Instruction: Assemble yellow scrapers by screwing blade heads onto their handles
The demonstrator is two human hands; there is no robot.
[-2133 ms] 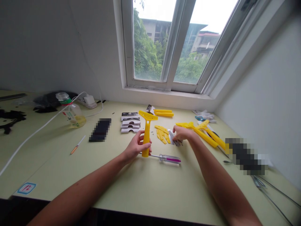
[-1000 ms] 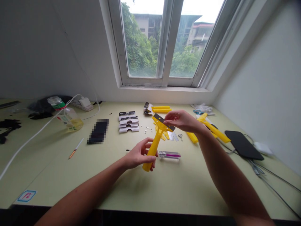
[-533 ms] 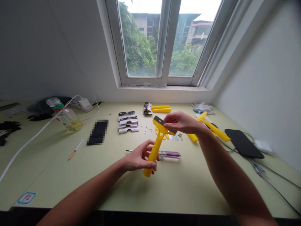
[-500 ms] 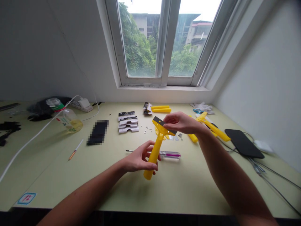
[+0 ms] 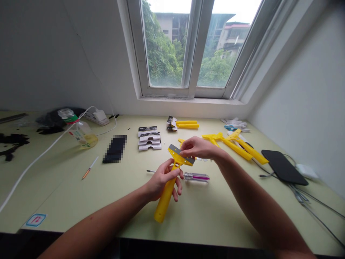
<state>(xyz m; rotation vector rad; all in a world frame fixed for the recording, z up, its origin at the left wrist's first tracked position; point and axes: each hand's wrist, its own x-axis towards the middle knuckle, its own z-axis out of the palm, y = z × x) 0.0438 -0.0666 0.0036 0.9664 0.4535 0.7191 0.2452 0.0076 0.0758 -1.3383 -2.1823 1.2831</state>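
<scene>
My left hand (image 5: 164,178) is closed round the upper handle of a yellow scraper (image 5: 165,201), which tilts with its head up and away from me. Along the front of the scraper's head lies a dark grey blade strip (image 5: 175,148). The thumb and fingers of my right hand (image 5: 198,147) pinch this strip near its right part. Whether the strip is fastened to the head cannot be seen. Behind my left hand a screwdriver (image 5: 196,177) with a clear and purple handle lies on the table, partly hidden by the fingers and scraper.
More yellow scrapers (image 5: 244,145) lie to the right, near a black phone (image 5: 284,167) and cables. Blade boxes (image 5: 149,138) and packaged yellow handles (image 5: 188,125) sit at the back. A bottle (image 5: 82,133), a small knife-like tool (image 5: 90,168) and a pixelated dark object (image 5: 115,149) are leftward.
The scraper has moved down and left, nearer to me, and my left hand's grip now sits closer to its head. My right hand has followed, still at the blade strip. The view has shifted slightly.
</scene>
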